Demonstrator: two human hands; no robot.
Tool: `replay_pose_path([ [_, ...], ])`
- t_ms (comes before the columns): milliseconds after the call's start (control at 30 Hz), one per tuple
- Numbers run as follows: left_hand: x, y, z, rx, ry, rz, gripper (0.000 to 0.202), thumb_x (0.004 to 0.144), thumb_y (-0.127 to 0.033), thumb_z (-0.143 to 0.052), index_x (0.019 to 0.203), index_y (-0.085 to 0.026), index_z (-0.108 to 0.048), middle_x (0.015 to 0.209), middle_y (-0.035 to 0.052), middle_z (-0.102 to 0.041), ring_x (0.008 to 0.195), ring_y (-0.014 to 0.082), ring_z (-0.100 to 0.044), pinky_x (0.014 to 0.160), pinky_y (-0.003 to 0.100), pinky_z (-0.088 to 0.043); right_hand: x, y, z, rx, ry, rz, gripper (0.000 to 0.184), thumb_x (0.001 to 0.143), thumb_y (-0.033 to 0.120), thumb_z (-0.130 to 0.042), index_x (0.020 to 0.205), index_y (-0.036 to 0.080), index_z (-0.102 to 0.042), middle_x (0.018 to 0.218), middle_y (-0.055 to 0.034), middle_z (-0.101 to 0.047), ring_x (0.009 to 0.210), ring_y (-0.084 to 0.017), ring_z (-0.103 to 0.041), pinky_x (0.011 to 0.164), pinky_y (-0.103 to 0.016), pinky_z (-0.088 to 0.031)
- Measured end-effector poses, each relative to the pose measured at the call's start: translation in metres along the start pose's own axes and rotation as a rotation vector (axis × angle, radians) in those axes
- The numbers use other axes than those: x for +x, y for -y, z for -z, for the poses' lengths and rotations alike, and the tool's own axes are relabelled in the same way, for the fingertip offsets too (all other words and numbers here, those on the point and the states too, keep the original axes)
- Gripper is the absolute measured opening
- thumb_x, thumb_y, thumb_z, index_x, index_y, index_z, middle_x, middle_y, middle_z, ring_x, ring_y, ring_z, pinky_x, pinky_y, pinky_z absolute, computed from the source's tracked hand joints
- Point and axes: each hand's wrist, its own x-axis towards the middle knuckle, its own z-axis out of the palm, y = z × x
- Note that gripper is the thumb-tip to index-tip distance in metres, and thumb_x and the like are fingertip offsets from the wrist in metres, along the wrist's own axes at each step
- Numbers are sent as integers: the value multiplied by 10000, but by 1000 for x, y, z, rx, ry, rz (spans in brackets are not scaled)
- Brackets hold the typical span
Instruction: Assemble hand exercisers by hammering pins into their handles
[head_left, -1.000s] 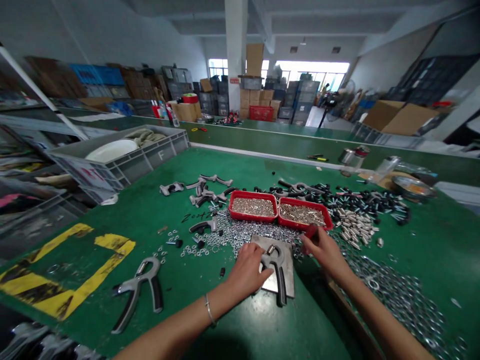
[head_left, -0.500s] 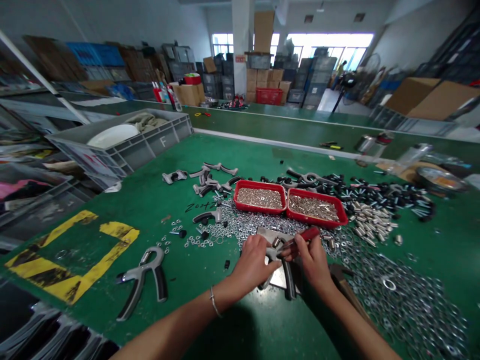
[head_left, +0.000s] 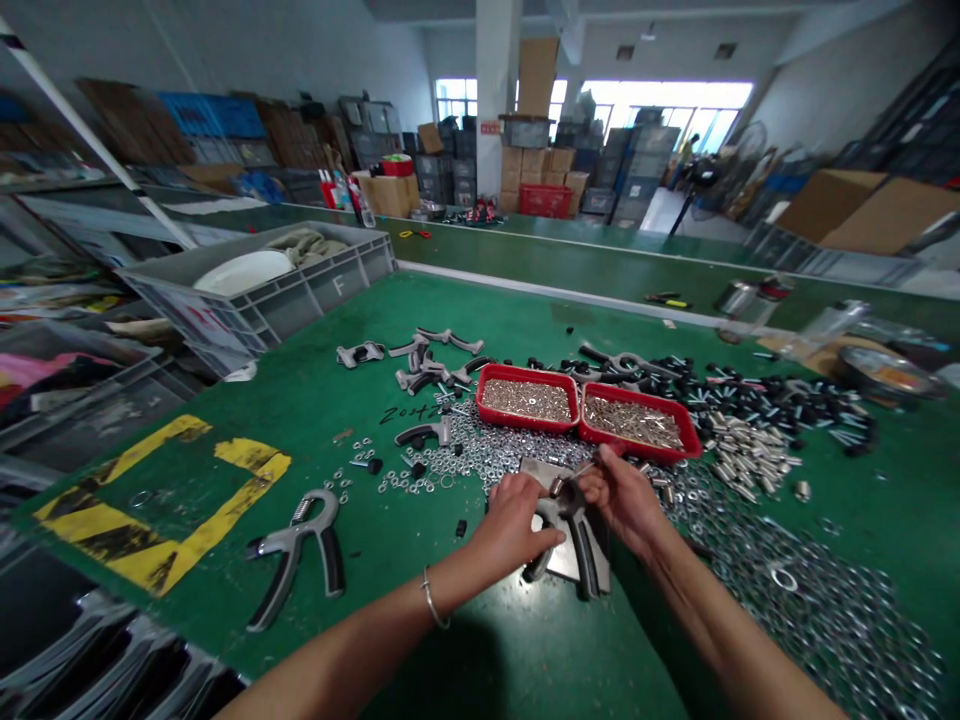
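The left hand (head_left: 517, 522) is pressing down on a hand grip (head_left: 581, 548), its fingers curling around the grip's near handle; the grip is lying on a metal plate (head_left: 537, 469) on the green table (head_left: 480, 330), just in front of two red trays (head_left: 529, 400); the right hand (head_left: 624, 500) is working at the grip's spring end, fingers clenching, though what they are pinching is too small to tell; loose washers (head_left: 480, 452) are lying around the plate.

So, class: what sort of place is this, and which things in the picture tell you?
Probably a factory assembly floor with storage: a long green workbench, red trays of small metal parts beside heaps of washers, the left hand on a hand gripper, stacked cartons behind.
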Motion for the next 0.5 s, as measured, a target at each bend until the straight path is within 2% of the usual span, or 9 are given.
replay_pose_path([
  [167, 0, 3, -1, 3, -20, 14, 400, 726, -386, -754, 1044, -219, -580, 1106, 58, -552, 1071, 286, -477, 932, 421, -396, -16, -14, 7, -17, -51, 107, 330, 875, 519, -602, 940, 263, -404, 768, 4, -698, 613, -191, -694, 581, -331, -572],
  [367, -1, 1, 1, -18, 4, 20, 376, 746, -379, -729, 1044, -216, -567, 1101, 56, -559, 1073, 282, -476, 933, 415, -390, -29, -15, 8, -168, -126, 156, 306, 905, 532, -543, 964, 279, -382, 735, 2, -707, 611, -228, -698, 597, -377, -575],
  [500, -1, 0, 2, -16, -6, 15, 368, 747, -374, -736, 1030, -209, -567, 1100, 53, -561, 1075, 275, -472, 932, 405, -379, -31, -13, 9, -265, -106, 151, 300, 904, 544, -524, 946, 288, -374, 706, -8, -705, 625, -253, -696, 615, -403, -573],
])
